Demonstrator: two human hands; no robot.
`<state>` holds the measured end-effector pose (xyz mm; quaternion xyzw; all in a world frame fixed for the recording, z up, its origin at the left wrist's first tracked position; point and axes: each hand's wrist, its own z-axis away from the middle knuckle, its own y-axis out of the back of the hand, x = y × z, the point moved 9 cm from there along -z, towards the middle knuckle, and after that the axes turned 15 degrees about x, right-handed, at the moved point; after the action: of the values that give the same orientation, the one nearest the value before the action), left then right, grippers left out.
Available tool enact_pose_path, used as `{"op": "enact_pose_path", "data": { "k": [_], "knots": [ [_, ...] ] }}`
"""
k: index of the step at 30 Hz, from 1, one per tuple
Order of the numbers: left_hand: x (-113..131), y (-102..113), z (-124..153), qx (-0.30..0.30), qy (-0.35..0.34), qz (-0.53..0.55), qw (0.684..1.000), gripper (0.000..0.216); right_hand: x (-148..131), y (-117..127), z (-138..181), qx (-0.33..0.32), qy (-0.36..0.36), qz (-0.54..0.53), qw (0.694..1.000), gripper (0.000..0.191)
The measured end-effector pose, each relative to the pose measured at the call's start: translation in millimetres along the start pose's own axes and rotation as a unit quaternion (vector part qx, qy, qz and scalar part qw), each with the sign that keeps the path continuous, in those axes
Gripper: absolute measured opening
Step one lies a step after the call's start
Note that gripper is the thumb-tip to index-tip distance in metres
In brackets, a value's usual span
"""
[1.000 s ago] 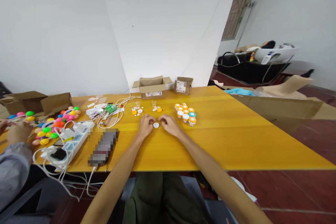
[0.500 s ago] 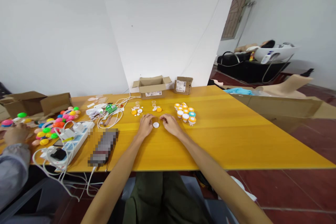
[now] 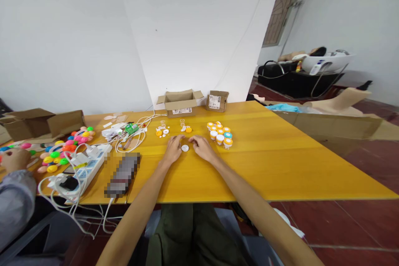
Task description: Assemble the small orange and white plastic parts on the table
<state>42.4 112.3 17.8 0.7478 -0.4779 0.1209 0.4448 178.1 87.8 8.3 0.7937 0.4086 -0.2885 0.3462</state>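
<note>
A small white round disc [image 3: 185, 148] lies flat on the wooden table between my hands. Close to its left side rests my left hand [image 3: 173, 149], palm down, fingers loosely bent with nothing visible in them. On the other side my right hand [image 3: 202, 148] is likewise low over the tabletop, its fingers loosely bent and apparently bare. Beyond them lie small white and orange plastic parts [image 3: 158, 133], an orange piece [image 3: 188, 130] and clear cups [image 3: 182, 122]. To the right of my right hand stand several capped round pieces [image 3: 220, 137], mostly orange and white, one blue.
An open cardboard box [image 3: 180, 110] and a smaller box [image 3: 217, 102] stand by the wall. Left of me are a phone [image 3: 123, 174], a power strip [image 3: 90, 170] with cables and colourful plastic balls [image 3: 70, 148]. Another person's hand [image 3: 17, 160] is at far left.
My hands and the white disc are nearly where they were; the right fingers shift slightly. At far left, the other person's hand has moved a little to the left.
</note>
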Motion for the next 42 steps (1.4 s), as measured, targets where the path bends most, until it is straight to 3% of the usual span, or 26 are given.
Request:
{"op": "enact_pose_path", "data": {
  "k": [9, 23, 33, 42],
  "knots": [
    [0.7, 5.6, -1.7, 0.027, 0.013, 0.021, 0.999, 0.048, -16.1, -0.7, 1.6, -0.023, 0.009, -0.01, 1.0, 0.03],
    [-6.2, -2.4, 1.0, -0.001, 0.015, -0.003, 1.0, 0.05, -39.0, -5.0, 7.5, -0.058, 0.063, 0.0, 0.996, 0.011],
    [-4.2, -7.1, 2.2, -0.033, 0.006, -0.038, 0.999, 0.055, -38.7, -8.3, 9.6, -0.073, 0.1, 0.019, 0.992, 0.018],
    [5.6, 2.7, -2.1, -0.001, 0.042, -0.027, 0.999, 0.034, -34.6, -8.4, 9.6, -0.06, 0.092, 0.03, 0.994, 0.02]
  ]
}}
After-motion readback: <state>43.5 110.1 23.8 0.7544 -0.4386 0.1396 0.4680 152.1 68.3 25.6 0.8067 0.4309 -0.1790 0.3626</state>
